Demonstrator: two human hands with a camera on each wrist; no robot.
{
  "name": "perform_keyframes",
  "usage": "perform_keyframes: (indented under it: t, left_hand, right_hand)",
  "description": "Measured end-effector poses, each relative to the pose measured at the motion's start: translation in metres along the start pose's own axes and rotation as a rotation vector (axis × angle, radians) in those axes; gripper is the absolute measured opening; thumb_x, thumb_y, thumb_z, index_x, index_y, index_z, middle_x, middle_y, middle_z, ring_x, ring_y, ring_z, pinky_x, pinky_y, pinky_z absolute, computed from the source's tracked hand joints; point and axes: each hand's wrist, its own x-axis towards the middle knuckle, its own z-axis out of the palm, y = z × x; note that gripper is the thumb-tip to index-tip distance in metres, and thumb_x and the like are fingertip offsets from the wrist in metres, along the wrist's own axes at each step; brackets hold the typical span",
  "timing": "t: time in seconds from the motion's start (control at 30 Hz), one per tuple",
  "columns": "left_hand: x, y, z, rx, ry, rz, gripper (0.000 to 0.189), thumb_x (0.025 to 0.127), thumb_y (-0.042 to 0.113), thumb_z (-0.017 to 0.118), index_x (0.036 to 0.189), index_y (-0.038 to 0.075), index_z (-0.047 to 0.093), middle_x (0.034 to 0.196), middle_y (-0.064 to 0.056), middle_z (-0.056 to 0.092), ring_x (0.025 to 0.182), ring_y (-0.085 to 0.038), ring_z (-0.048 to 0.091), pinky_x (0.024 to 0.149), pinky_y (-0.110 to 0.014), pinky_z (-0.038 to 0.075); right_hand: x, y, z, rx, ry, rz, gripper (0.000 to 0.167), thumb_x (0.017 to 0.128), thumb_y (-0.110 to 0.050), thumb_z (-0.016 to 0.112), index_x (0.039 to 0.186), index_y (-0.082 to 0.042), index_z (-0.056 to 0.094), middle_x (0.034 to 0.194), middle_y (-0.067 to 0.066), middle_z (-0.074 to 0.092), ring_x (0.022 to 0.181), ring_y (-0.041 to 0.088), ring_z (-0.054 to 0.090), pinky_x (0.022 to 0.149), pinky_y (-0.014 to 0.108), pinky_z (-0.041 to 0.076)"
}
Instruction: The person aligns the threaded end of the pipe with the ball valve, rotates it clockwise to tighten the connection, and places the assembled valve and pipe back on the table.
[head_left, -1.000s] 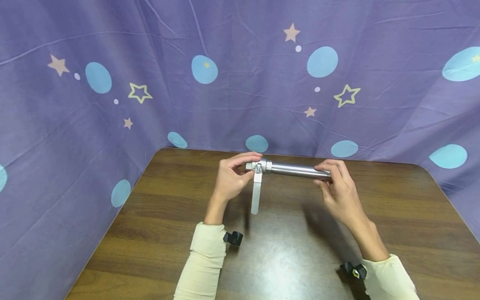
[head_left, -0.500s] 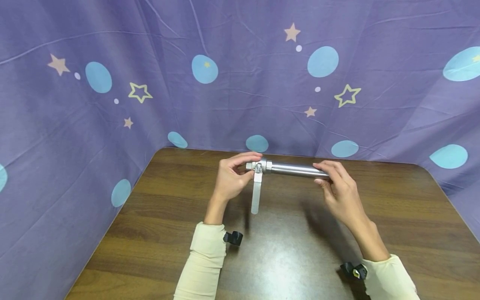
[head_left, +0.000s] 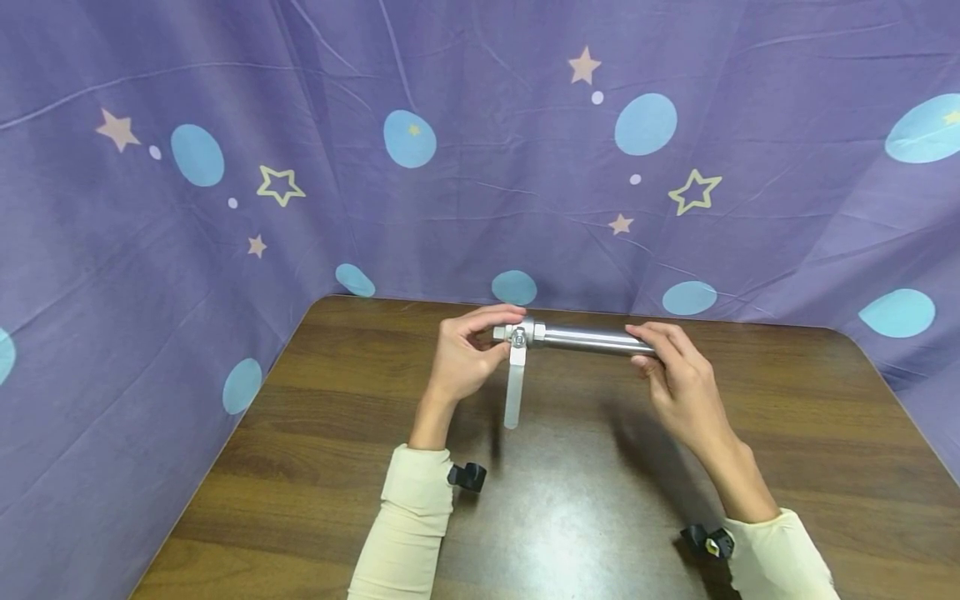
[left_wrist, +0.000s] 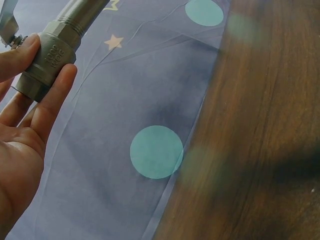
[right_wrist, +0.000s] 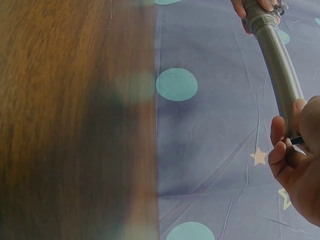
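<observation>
A metal ball valve [head_left: 518, 335] and a smooth metal pipe [head_left: 592, 339] are joined end to end, held roughly level above the table. My left hand [head_left: 468, 358] pinches the valve body between thumb and fingers. From the valve a flat lever handle [head_left: 514, 392] points toward me. Raised lettering shows on the valve body [left_wrist: 52, 57] in the left wrist view. Around the pipe's right end, my right hand [head_left: 682, 379] curls its thumb and fingers. In the right wrist view the pipe [right_wrist: 280, 70] slants between both hands, and its near end is partly hidden by the fingers.
Below the hands lies a brown wooden table [head_left: 315, 500] with a glare patch near its front. A purple curtain [head_left: 480, 208] with stars and blue spots hangs behind and beside it. Each wrist wears a black camera mount [head_left: 468, 477].
My right hand's fingers have shifted slightly left along the pipe. The valve and its lever sit a touch farther right; the left hand stays nearly still.
</observation>
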Motion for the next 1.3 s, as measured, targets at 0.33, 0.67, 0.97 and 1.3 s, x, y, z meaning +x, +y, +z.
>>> perform_keyframes:
  t: [0.33, 0.67, 0.97, 1.3]
  left_hand:
    - [0.0, -0.0003, 0.0002, -0.004, 0.012, -0.007, 0.036, 0.075, -0.024, 0.066, 0.109, -0.015, 0.075, 0.121, -0.034, 0.074, 0.115, -0.008, 0.073, 0.091, -0.022, 0.065]
    - [0.0003, 0.0008, 0.0007, -0.025, 0.02, -0.026, 0.036, 0.075, -0.025, 0.067, 0.109, -0.017, 0.074, 0.122, -0.036, 0.073, 0.114, -0.007, 0.073, 0.092, -0.022, 0.065]
    - [0.0007, 0.0018, 0.0009, -0.016, 0.017, -0.025, 0.036, 0.075, -0.024, 0.067, 0.109, -0.017, 0.075, 0.121, -0.035, 0.074, 0.114, -0.007, 0.073, 0.091, -0.02, 0.065]
    - [0.0003, -0.0001, 0.0, -0.009, 0.008, -0.005, 0.036, 0.075, -0.025, 0.066, 0.109, -0.016, 0.075, 0.121, -0.034, 0.074, 0.115, -0.008, 0.073, 0.091, -0.021, 0.065]
  right_hand:
    - [-0.0007, 0.0019, 0.0015, 0.001, -0.038, 0.02, 0.045, 0.09, 0.012, 0.074, 0.134, -0.001, 0.071, 0.122, 0.021, 0.07, 0.107, 0.029, 0.066, 0.099, 0.007, 0.044]
    - [-0.0027, 0.0013, 0.0059, 0.005, -0.033, -0.018, 0.055, 0.082, 0.017, 0.079, 0.133, 0.001, 0.066, 0.132, 0.025, 0.058, 0.084, 0.011, 0.047, 0.069, 0.011, 0.039]
    - [-0.0023, 0.0008, 0.0062, -0.033, -0.012, -0.021, 0.05, 0.082, 0.019, 0.078, 0.127, 0.001, 0.067, 0.126, 0.024, 0.061, 0.087, 0.013, 0.049, 0.07, 0.014, 0.039]
    - [-0.0007, -0.0007, 0.0036, -0.004, -0.018, -0.01, 0.045, 0.085, 0.016, 0.077, 0.127, 0.003, 0.068, 0.125, 0.024, 0.064, 0.105, 0.029, 0.06, 0.086, 0.017, 0.044]
